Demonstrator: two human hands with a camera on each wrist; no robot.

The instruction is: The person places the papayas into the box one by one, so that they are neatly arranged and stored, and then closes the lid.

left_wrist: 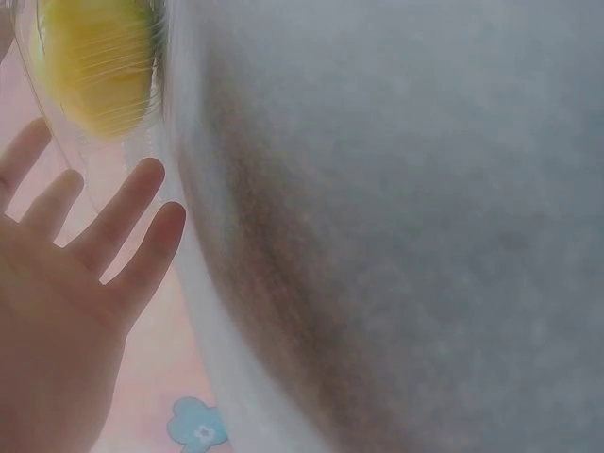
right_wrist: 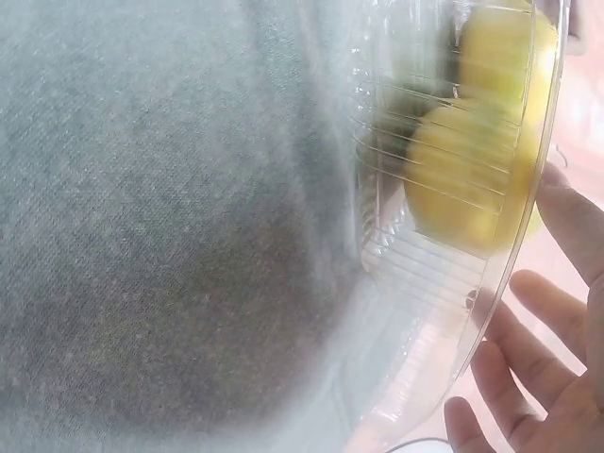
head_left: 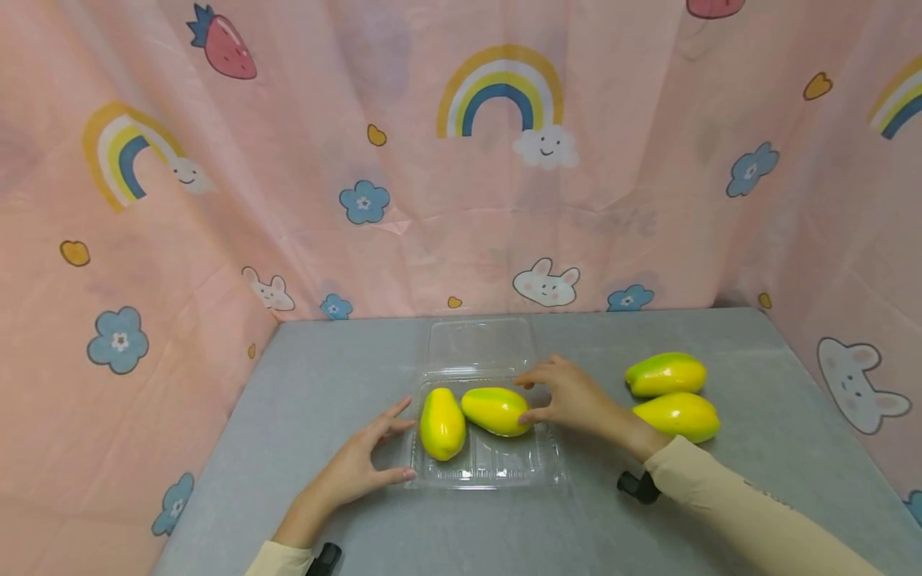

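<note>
A clear plastic clamshell box lies opened on the table, its lid folded back. Two glossy yellow-green papayas are inside: the left papaya points away from me, and the right papaya lies sideways. My left hand is at the box's left edge, fingers and thumb spread apart. My right hand reaches over the box's right edge, its thumb at the right papaya's blunt end and its fingers loosely spread. In the right wrist view, the right fingers lie along the box rim.
Two more papayas lie close together to the right, a rear papaya and a front papaya, just beyond my right forearm. A grey cloth covers the table. A pink patterned curtain hangs behind and at both sides.
</note>
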